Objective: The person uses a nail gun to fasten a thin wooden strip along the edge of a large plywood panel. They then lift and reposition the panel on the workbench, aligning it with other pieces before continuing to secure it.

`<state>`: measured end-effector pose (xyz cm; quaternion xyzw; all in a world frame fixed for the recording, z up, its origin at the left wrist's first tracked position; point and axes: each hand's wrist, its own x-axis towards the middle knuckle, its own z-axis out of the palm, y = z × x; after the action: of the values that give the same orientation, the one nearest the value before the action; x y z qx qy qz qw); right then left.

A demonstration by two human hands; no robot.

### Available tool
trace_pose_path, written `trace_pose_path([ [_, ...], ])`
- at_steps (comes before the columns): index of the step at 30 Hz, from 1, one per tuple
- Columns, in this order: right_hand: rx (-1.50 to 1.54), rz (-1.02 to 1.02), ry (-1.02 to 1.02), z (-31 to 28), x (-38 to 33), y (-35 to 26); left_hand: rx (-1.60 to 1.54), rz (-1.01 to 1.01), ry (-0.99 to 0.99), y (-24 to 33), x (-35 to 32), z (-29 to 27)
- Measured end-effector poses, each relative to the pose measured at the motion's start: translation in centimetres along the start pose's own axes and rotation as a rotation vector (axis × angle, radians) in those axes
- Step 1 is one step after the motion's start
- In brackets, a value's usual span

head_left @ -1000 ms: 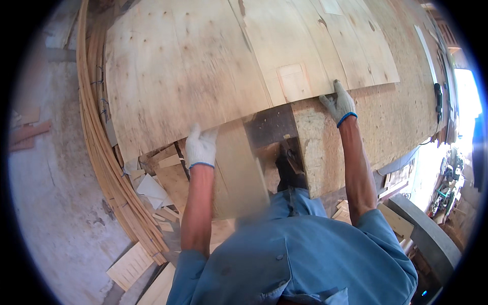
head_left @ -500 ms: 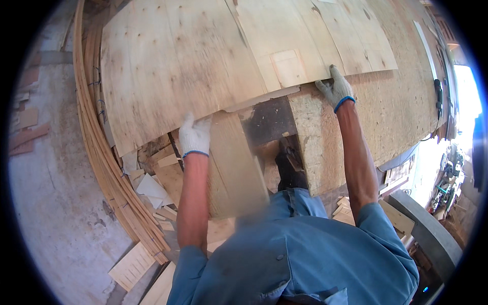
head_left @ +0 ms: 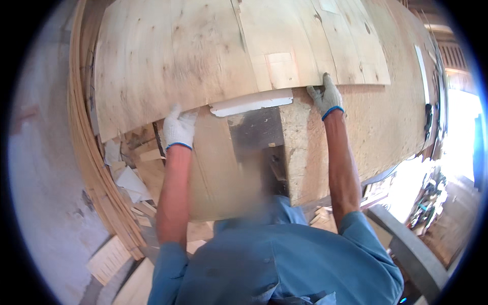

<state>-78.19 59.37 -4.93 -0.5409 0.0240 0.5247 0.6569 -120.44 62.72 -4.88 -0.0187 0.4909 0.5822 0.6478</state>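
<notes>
A large thin sheet of pale plywood, with knots and seams, lies across the work surface in front of me. Both of my hands wear white knit gloves with blue cuffs. My left hand grips the sheet's near edge on the left, thumb on top and the other fingers largely hidden. Farther right, my right hand pinches the same edge, its thumb over the top face. Between the hands, a white strip sticks out from under the sheet.
Under the sheet spreads a broad wooden worktop with a dark gap near my body. Long thin wood strips run along the left side. Offcuts lie below them. A grey curved beam is at lower right.
The whole view has shifted, putting the sheet and hands slightly lower and left. More of the white strip shows under the near edge. Both hands keep their hold.
</notes>
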Motion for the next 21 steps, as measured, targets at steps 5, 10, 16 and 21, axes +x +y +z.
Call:
trace_pose_path([
  [5,0.029,0.047,0.031,0.6,0.1,-0.3,0.01,0.025,-0.066,0.3,-0.3,0.9],
  [10,0.013,0.015,0.0,1.3,1.5,-0.4,0.017,0.019,-0.066,0.4,1.1,1.6],
  [16,0.014,0.022,0.033,2.3,1.5,-0.3,0.012,0.039,-0.062,0.5,1.5,2.0],
  [21,-0.451,-0.256,-0.181,-1.1,5.4,0.3,0.029,0.05,-0.072,0.7,2.1,3.3],
])
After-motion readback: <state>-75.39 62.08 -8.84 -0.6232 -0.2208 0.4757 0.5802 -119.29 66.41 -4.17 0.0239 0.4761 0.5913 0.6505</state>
